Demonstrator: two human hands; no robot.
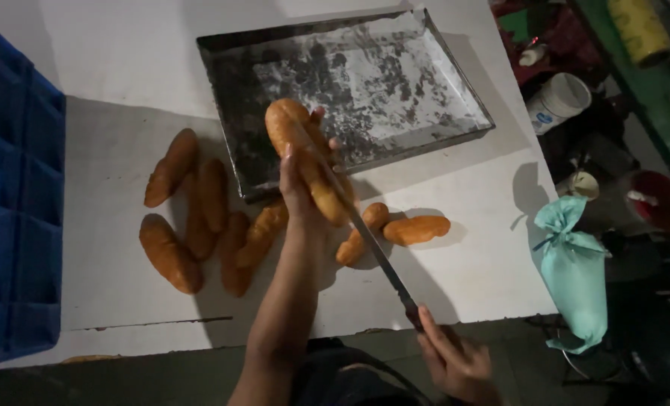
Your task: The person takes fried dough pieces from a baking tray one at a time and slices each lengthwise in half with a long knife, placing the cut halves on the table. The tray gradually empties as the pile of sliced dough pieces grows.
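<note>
My left hand (299,180) holds a long golden-brown bread roll (305,154) up over the near edge of a worn metal tray (425,83). In my right hand (455,359), near the table's front edge, is the handle of a long thin knife (372,244). Its blade runs up and left along the side of the held roll. Two more rolls (414,229) lie on the white table just right of my left wrist. A pile of several rolls (199,218) lies to the left of my arm.
A blue plastic crate (12,210) stands at the left edge of the white table (485,271). Off the table's right side hang a tied teal bag (575,271), a white tub (560,101) and dark clutter.
</note>
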